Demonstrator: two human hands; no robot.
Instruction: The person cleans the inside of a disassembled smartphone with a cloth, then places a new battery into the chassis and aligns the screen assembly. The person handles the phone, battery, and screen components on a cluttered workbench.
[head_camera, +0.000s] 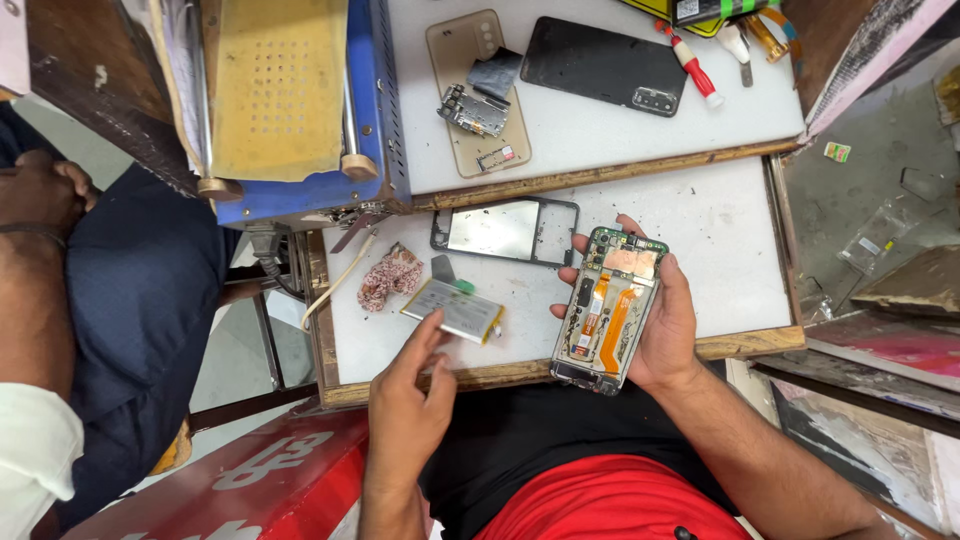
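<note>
The right hand grips an opened phone with its back cover off, fingers wrapped around both long edges so the bare inside faces up. Orange ribbon cables run down its middle, and a green circuit board sits at its far end. The phone is held just above the near right part of the white worktop.

The left hand holds nothing. Its fingers are loosely spread, and the fingertips reach the near edge of a flat silver battery that lies on the worktop to the left of the phone; whether they touch it I cannot tell.

Just beyond the battery lies a black phone frame, and to its left a crumpled pinkish rag. On the farther white board rest a gold back cover with loose circuit parts on it, a dark back cover to its right, and a red and white screwdriver. A blue and yellow machine stands at the far left. Another person's arm shows at the left edge.
</note>
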